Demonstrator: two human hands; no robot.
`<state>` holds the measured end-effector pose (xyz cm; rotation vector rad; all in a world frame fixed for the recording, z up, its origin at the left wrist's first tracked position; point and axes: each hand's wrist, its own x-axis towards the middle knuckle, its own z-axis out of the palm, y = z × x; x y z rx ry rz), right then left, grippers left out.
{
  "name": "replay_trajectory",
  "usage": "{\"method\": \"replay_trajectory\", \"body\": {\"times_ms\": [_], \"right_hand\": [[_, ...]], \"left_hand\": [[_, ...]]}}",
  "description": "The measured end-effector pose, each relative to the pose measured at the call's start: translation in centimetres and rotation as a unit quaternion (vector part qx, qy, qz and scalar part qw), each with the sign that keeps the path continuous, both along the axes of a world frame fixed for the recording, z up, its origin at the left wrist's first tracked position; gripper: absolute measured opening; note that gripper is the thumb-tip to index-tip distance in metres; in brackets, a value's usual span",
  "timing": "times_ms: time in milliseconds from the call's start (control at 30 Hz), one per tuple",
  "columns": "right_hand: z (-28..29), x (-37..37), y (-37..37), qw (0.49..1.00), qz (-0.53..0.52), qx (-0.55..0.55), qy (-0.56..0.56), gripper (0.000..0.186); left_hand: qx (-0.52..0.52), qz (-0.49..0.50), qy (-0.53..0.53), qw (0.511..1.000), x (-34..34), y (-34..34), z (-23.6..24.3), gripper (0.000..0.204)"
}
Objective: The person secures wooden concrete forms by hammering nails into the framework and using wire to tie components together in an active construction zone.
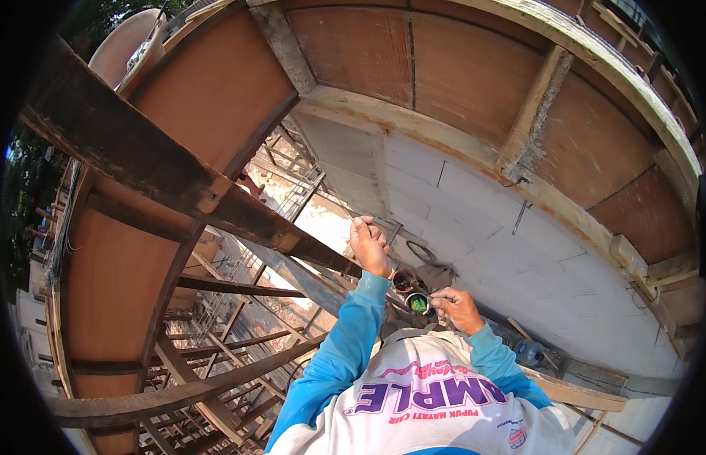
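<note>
My right hand (457,309) is closed at the edge of a small round container (417,303) with a pale rim. Something bright green lies inside it. Further forward and to the left, my left hand (370,246) is raised with its fingers closed. A thin, light sliver seems to stick out past those fingertips, too small to name. Just below the left wrist, close to the container, is a dark round object (404,280) whose kind I cannot make out. Both forearms wear blue sleeves.
A dark timber beam (141,152) slants in from the left. Plywood panels framed with wood (474,72) curve overhead and ahead. A pale block wall (474,220) stands to the right. Wooden poles (216,409) crisscross below left. A bucket (129,49) sits upper left, a blue jug (529,353) lower right.
</note>
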<state>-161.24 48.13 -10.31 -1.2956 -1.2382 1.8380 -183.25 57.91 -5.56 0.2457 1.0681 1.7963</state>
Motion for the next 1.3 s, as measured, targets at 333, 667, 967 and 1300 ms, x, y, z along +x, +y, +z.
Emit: {"method": "replay_trajectory", "body": {"times_ms": [333, 667, 967, 1300], "right_hand": [[-6.7, -1.3, 0.9, 0.996, -0.002, 0.014, -0.092, 0.017], [-8.9, -3.2, 4.7, 0.959, 0.146, 0.185, -0.16, 0.024], [15.5, -10.5, 11.5, 0.965, -0.055, 0.24, 0.094, 0.038], [13.0, -9.5, 13.8, 0.973, -0.027, 0.223, 0.052, 0.028]], "left_hand": [[0.127, -0.016, 0.084, 0.988, 2.0, -0.9, 1.5, 0.028], [0.153, -0.117, 0.101, 0.976, 0.7, -2.1, 1.0, 0.028], [0.14, -0.205, 0.138, 0.959, 1.5, -2.4, 0.0, 0.027], [0.154, -0.24, 0.113, 0.952, 1.9, -2.1, 1.2, 0.024]]}}
